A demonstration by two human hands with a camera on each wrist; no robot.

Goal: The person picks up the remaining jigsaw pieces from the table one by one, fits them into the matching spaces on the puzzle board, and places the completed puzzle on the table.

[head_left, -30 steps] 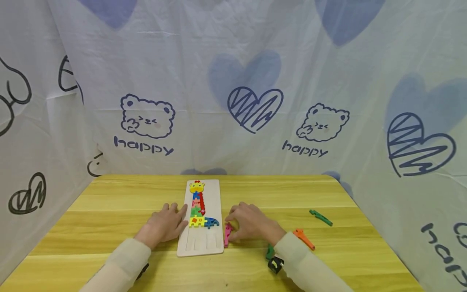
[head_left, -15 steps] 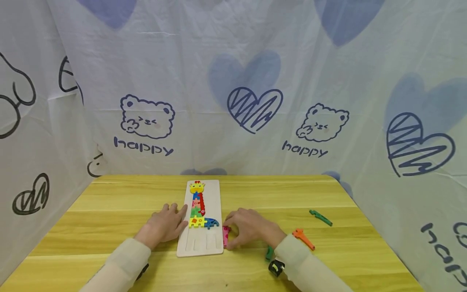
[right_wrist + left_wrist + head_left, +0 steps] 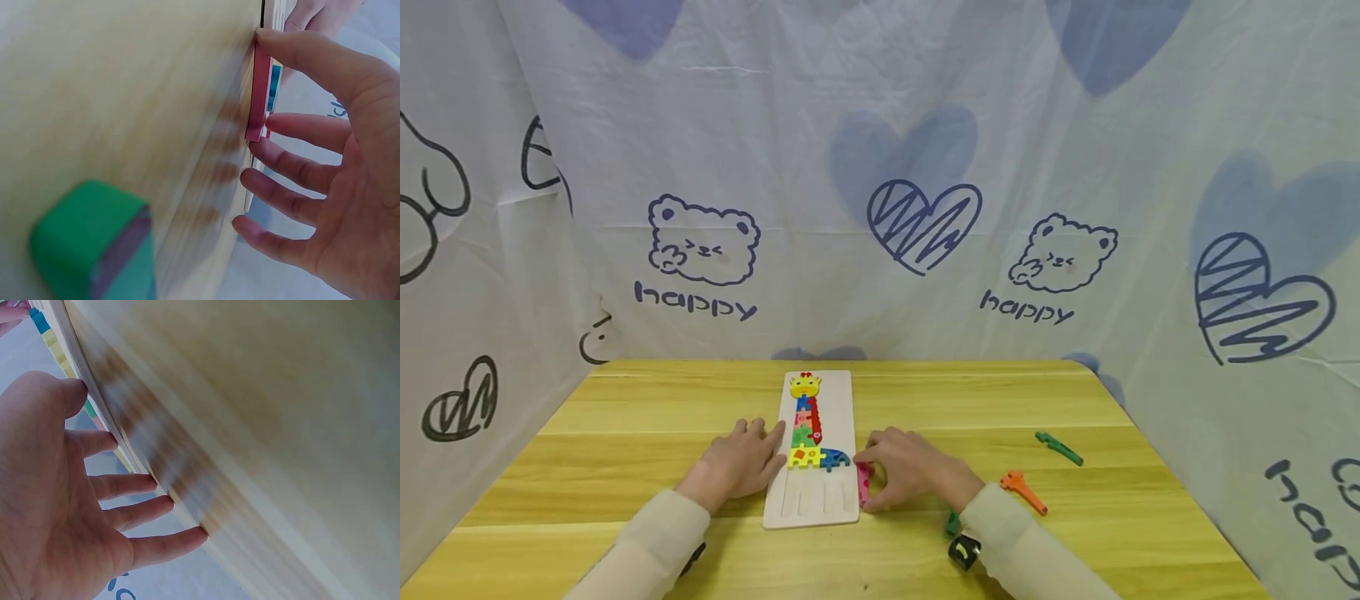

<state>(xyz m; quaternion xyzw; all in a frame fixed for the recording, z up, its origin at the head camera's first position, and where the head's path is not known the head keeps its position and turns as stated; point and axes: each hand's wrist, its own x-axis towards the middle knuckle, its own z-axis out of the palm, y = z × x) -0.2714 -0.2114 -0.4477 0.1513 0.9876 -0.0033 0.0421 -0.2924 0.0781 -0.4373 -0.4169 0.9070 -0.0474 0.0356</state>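
A pale puzzle board point(image 3: 842, 400) lies lengthwise on the table, with a partly filled giraffe puzzle point(image 3: 806, 457) in its recess; bare slots show at its lower end. My left hand point(image 3: 741, 462) rests at the board's left edge, its fingers spread, as the left wrist view also shows. Beside the right edge, a pink puzzle piece point(image 3: 863, 483) is pinched between the thumb and fingers of my right hand point(image 3: 906, 468). In the right wrist view the pink puzzle piece point(image 3: 259, 94) is held end to end, close against the board.
To the right on the wooden table point(image 3: 625, 408) lie an orange puzzle piece point(image 3: 1024, 492) and a green puzzle piece point(image 3: 1060, 447). Another green piece point(image 3: 952, 525) sits partly behind my right sleeve. A printed white curtain point(image 3: 812, 275) hangs behind the table.
My right hand has moved slightly left and toward me, bringing the pink puzzle piece from just beside the board up against its right edge. The left hand has stayed in place.
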